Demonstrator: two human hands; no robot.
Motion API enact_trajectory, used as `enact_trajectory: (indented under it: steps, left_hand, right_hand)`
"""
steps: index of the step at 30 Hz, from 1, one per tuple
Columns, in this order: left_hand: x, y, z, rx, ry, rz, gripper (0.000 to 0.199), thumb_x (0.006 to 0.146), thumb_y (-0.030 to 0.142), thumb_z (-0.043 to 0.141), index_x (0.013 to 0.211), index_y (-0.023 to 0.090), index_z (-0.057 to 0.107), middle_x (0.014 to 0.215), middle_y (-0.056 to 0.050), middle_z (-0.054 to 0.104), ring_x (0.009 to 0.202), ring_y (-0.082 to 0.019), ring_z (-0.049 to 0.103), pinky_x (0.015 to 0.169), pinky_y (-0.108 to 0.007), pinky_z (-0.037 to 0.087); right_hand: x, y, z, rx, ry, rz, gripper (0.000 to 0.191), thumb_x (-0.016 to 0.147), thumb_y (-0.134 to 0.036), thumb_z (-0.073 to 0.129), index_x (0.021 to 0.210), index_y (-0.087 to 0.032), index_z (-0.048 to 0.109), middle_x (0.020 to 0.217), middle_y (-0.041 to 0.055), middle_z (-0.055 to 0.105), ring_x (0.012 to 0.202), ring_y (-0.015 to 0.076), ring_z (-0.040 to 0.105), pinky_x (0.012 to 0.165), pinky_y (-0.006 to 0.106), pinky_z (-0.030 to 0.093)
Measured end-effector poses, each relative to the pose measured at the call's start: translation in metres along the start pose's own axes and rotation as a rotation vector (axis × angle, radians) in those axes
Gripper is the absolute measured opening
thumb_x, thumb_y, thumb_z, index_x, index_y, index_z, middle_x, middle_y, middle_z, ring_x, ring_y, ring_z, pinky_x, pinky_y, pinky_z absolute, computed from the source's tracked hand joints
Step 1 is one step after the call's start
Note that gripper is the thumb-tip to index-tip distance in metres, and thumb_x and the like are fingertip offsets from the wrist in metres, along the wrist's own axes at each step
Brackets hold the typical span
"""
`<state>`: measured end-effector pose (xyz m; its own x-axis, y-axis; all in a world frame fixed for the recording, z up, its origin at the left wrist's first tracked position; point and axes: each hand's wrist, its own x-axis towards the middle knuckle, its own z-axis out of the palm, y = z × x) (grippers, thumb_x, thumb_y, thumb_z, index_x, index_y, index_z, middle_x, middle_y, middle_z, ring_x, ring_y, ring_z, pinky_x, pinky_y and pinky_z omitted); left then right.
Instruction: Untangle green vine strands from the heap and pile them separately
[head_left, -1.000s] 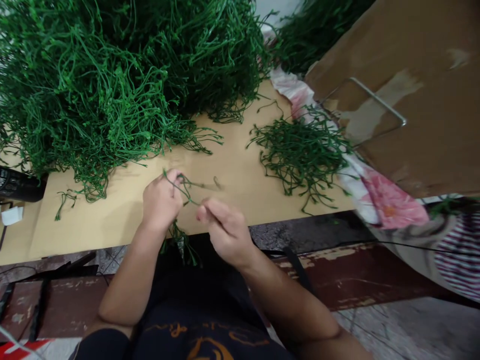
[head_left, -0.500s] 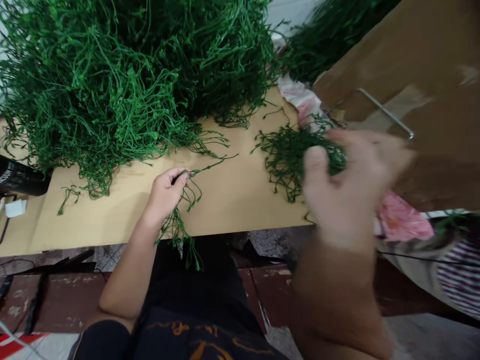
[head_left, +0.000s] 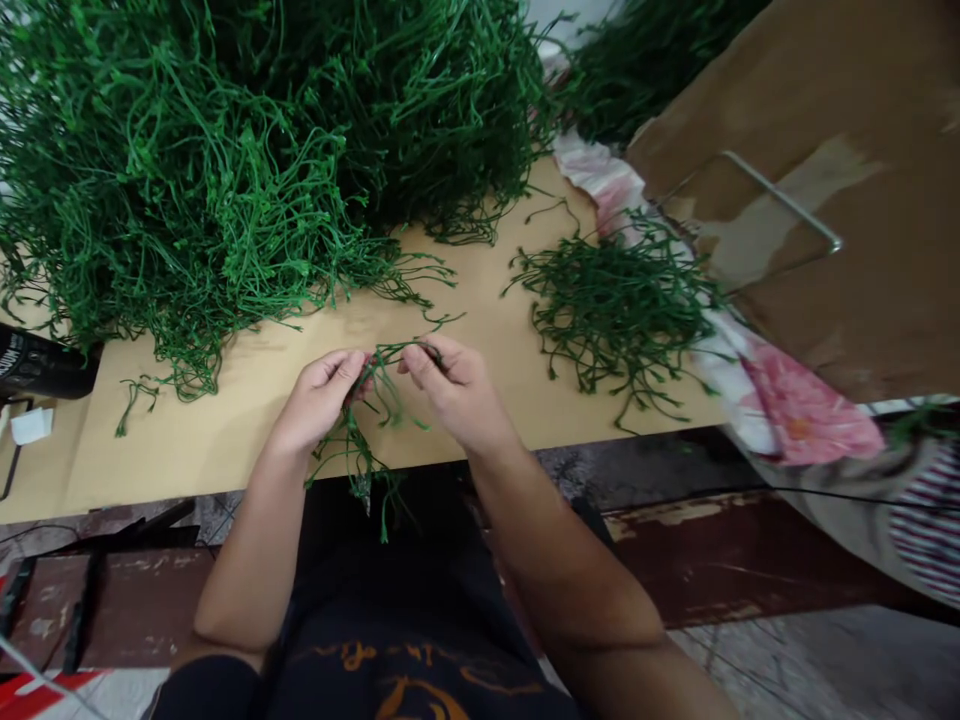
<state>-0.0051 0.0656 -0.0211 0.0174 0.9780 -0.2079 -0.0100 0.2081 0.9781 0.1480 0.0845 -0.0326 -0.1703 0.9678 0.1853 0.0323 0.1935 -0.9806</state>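
Observation:
Between my hands is a small bunch of thin green plastic-looking stems (head_left: 386, 385) with little forked tips. My left hand (head_left: 322, 395) pinches the bunch at its left side, and part of it dangles over the table's front edge. Thumb and fingers of my right hand (head_left: 456, 385) are closed on the stems' right end, close to the left hand. Beyond them rises a large heap of the same green stems (head_left: 247, 190). A smaller pile of green stems (head_left: 615, 305) lies to the right of my right hand.
The table has a tan cardboard-like top (head_left: 187, 440). At the right leans a brown cardboard sheet (head_left: 840, 220) with a metal rod (head_left: 784, 200) across it, beside pink-and-white floral plastic (head_left: 810, 405). A black cylindrical container (head_left: 45, 362) stands at the left edge.
My right hand has come left from the smaller pile to the bunch and closed on its stems. My left hand has stayed nearly in place, still holding the bunch.

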Motion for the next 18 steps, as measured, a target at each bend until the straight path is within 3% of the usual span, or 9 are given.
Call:
enact_trajectory:
  steps: [4, 9, 15, 18]
  left_hand:
    - [0.002, -0.005, -0.002, 0.042, 0.057, -0.022, 0.024, 0.078, 0.033, 0.056, 0.090, 0.014, 0.066, 0.075, -0.003, 0.065, 0.062, -0.007, 0.052, 0.059, -0.019, 0.044]
    - [0.002, -0.002, -0.001, 0.069, 0.112, 0.047, 0.015, 0.077, 0.026, 0.057, 0.083, 0.014, 0.064, 0.070, -0.001, 0.063, 0.062, -0.007, 0.050, 0.060, -0.019, 0.041]
    - [0.007, -0.002, 0.000, 0.098, 0.172, 0.158, 0.021, 0.075, 0.035, 0.059, 0.069, 0.016, 0.055, 0.057, 0.004, 0.047, 0.053, -0.006, 0.038, 0.051, -0.019, 0.032]
    - [0.007, -0.001, -0.001, 0.097, 0.148, 0.155, 0.028, 0.073, 0.043, 0.060, 0.068, 0.016, 0.054, 0.053, 0.006, 0.039, 0.048, -0.005, 0.030, 0.046, -0.020, 0.026]
  right_hand:
    - [0.003, 0.005, -0.002, 0.199, 0.047, 0.095, 0.044, 0.072, -0.062, 0.054, 0.065, -0.018, 0.051, 0.056, -0.0028, 0.045, 0.049, 0.0065, 0.035, 0.047, 0.023, 0.029]
    - [0.000, 0.006, 0.000, 0.205, -0.074, 0.104, 0.043, 0.073, -0.059, 0.055, 0.062, -0.018, 0.049, 0.055, -0.0038, 0.041, 0.049, 0.0061, 0.034, 0.047, 0.023, 0.029]
    - [-0.010, 0.001, 0.000, 0.145, -0.128, 0.042, 0.044, 0.076, -0.057, 0.053, 0.058, -0.018, 0.045, 0.054, -0.0044, 0.036, 0.052, 0.0070, 0.033, 0.052, 0.024, 0.029]
    - [-0.013, -0.001, 0.001, 0.151, -0.141, 0.044, 0.044, 0.078, -0.056, 0.052, 0.058, -0.018, 0.045, 0.054, -0.0039, 0.039, 0.053, 0.0073, 0.034, 0.053, 0.025, 0.030]
